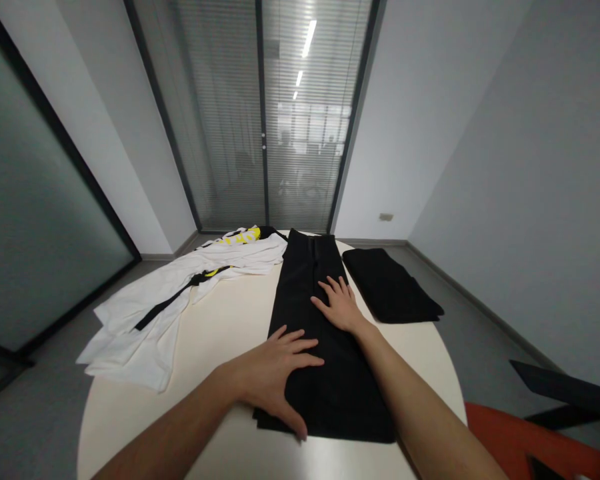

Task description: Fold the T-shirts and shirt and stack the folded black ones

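Note:
A long black garment [340, 393], which looks like a pair of trousers or a skirt, lies flat on the round table [230, 313] with its waist end away from me. My left hand [280, 370] rests on its near left part, fingers spread and thumb by the lower edge. Farther up, my right hand [341, 305] lies on the garment near its right side with the fingers apart. Both hands are open and grip nothing. Whether the cloth under them is one layer or several cannot be told, though doubled edges show at the near left corner.
At the table's left lies a loose white garment [145, 293] with black and yellow parts, hanging over the edge. A folded black cloth [390, 287] sits at the right. A red chair [520, 433] stands at the lower right. Glass panels with blinds [230, 133] are behind the table.

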{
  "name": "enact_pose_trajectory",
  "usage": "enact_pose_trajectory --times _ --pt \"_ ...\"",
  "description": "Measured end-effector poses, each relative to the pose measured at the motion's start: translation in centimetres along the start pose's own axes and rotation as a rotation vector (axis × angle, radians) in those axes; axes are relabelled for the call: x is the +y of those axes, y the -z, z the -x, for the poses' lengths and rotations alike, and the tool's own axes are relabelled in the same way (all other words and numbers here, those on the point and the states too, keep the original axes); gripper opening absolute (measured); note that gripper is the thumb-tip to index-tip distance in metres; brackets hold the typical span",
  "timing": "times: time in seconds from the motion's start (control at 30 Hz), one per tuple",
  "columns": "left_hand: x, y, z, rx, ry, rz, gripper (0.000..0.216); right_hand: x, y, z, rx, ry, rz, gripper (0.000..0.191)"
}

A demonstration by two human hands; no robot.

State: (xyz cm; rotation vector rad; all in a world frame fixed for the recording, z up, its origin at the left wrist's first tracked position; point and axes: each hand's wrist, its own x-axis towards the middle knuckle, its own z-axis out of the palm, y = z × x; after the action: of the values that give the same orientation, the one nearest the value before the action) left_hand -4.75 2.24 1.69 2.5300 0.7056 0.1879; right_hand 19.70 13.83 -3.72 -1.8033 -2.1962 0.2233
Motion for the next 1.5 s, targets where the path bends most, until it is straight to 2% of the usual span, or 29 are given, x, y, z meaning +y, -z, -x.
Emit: enact_pose_trajectory --times 0.07,0.17,0.27,0.43,0.63,0.77,1.03,1.17,1.27,1.37,1.5 --pt "0.3 -0.2 0.0 -0.057 0.023 -0.015 0.108 0.3 0.4 0.4 0.026 0.068 -0.028 0.066" --pt "0.6 -0.4 -0.1 -0.081 0.044 -0.062 0.098 0.5 1.3 1.3 0.019 0.170 -0.054 0.061" --pt "0.9 -0.8 0.0 -0.059 0.039 -0.101 0.090 0.6 2.1 2.3 -0.075 0.237 -0.084 0.064" --pt "1.4 -1.5 0.1 -0.054 -0.010 -0.105 0.095 0.4 2.8 3.0 -0.190 0.250 -0.109 0.071" --pt "3.0 -1.0 -0.2 -0.015 -0.042 -0.175 0.069 0.2 3.2 3.0 -0.197 0.251 -0.128 0.074" --pt "3.9 -0.3 -0.6 -0.031 -0.035 -0.251 0.049 0.2 3.2 3.0 -0.200 0.249 -0.135 0.073" --pt "3.0 -1.1 -1.2 -0.002 0.001 -0.283 0.022 -0.1 3.3 3.2 -0.203 0.238 -0.148 0.071" --pt "2.7 -0.8 -1.2 0.007 -0.007 -0.208 0.025 -0.4 3.6 3.4 -0.214 0.233 -0.149 0.070" --pt "2.9 -0.3 -1.0 -0.038 -0.029 -0.168 0.041 -0.3 3.6 3.4 -0.215 0.238 -0.157 0.069" --pt "3.1 0.1 -0.7 -0.054 0.019 -0.127 0.055 -0.2 3.5 3.4 -0.215 0.247 -0.158 0.069" --pt "2.9 0.3 -0.4 -0.057 0.000 -0.072 0.051 -0.2 3.6 3.4 -0.222 0.241 -0.153 0.070"
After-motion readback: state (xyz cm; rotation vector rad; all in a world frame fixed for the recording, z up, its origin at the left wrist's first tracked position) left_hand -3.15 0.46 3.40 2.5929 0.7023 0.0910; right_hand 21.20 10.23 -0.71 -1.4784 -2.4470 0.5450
